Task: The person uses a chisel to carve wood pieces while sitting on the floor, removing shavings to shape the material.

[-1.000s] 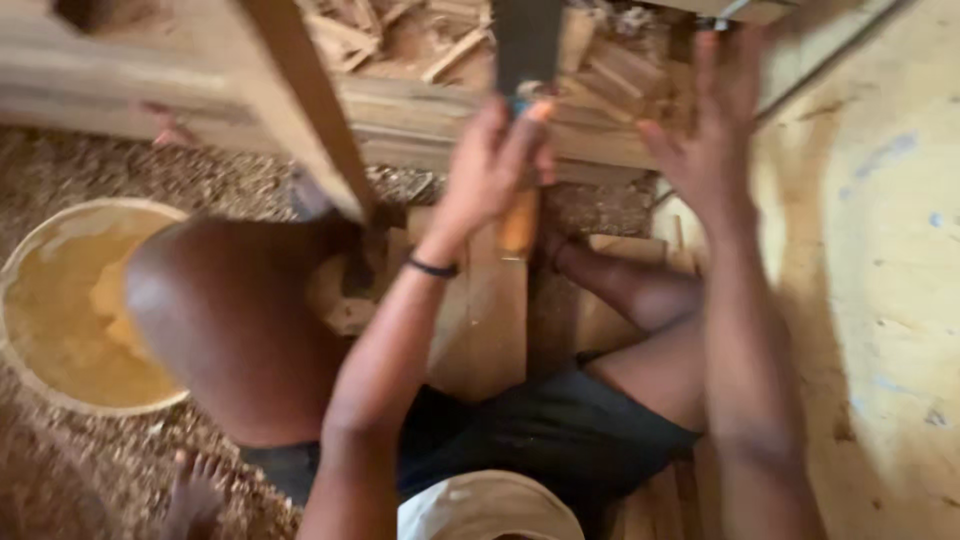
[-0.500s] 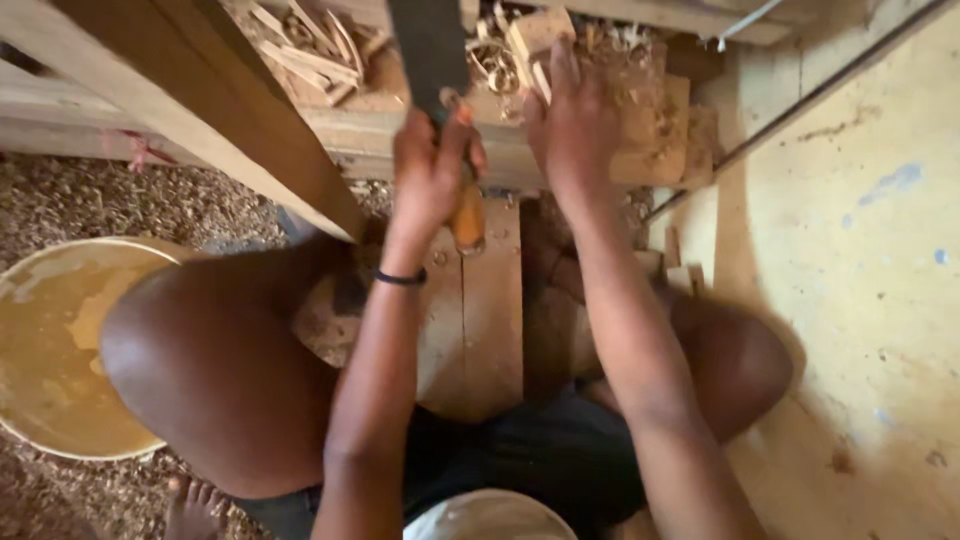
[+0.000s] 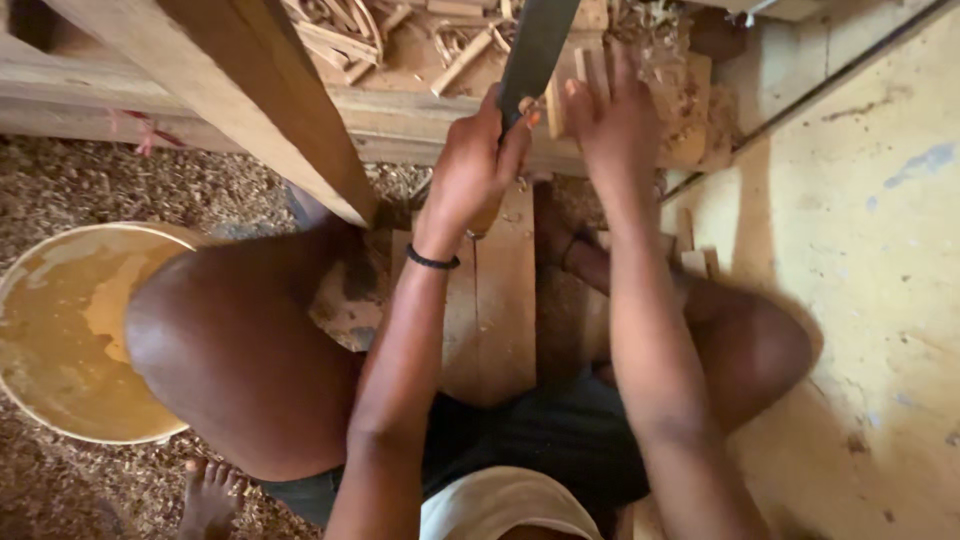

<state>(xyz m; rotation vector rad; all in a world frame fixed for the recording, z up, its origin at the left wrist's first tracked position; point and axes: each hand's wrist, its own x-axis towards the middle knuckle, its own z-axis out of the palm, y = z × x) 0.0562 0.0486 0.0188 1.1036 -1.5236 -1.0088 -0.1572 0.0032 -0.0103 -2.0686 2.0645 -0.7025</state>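
wooden handle (image 3: 487, 212) inside left hand (image 3: 470, 170) fingers

left hand (image 3: 475, 165): gripping wooden handle of machete (image 3: 535, 50), blade running up to 12 o'clock
right hand (image 3: 615, 120): steadying small wood block (image 3: 556, 103) just beside blade
wrist: black band (image 3: 432, 261)
9 o'clock: round basin (image 3: 20, 290), murky liquid
floor: wood shavings (image 3: 100, 185)

Right hand (image 3: 612, 125) shifted from wall to small wood block (image 3: 556, 103).
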